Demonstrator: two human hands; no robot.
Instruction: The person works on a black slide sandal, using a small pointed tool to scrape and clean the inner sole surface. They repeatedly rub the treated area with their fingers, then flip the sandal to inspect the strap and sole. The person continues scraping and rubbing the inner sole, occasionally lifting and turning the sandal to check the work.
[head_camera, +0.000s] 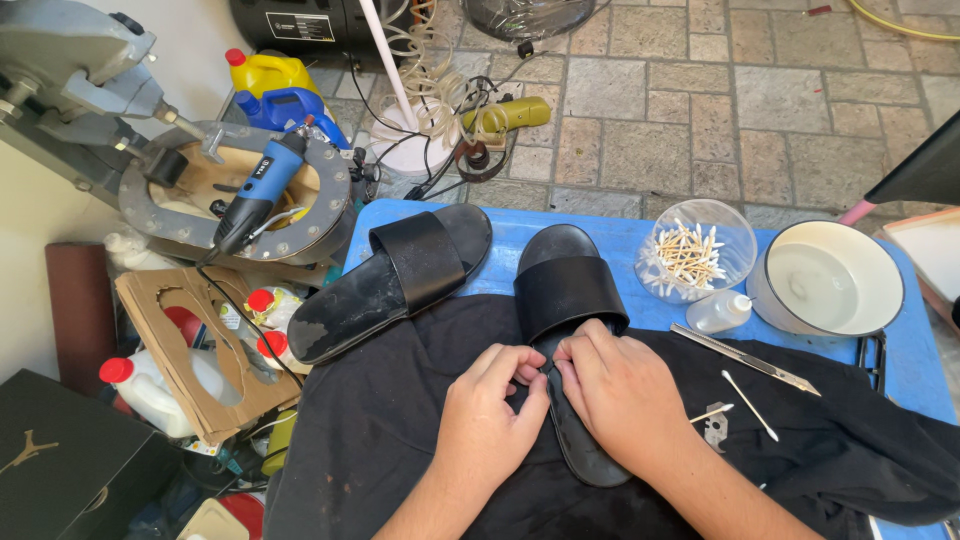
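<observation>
Left hand (490, 400): nearest the camera; fingers curled, tips pinching the inner edge of the black slide sandal (570, 300) just below its strap.
Right hand (620, 390): fingers bent, pressed on the same edge from the other side, touching the left fingertips.
Black slide sandal: lies lengthwise on a black cloth (400, 430), toe pointing away, heel end partly covered by the right wrist.
Work status: judged mid-process; both hands are occupied at the footbed edge, and whether that edge is bonded or loose cannot be told.
Second sandal (400, 275): lies untouched at left, angled, its sole end dusty grey; apparently not in hand.
Tools: metal blade (745, 358) and loose cotton swabs (750, 405) rest on the cloth to the right.
Clear tub (740, 235): holds a heap of cotton swabs.
Small squeeze bottle (718, 312): lies beside the tub; clear contents.
White bowl (885, 275): contains clear liquid, level low.
Support: blue table (620, 235).
</observation>
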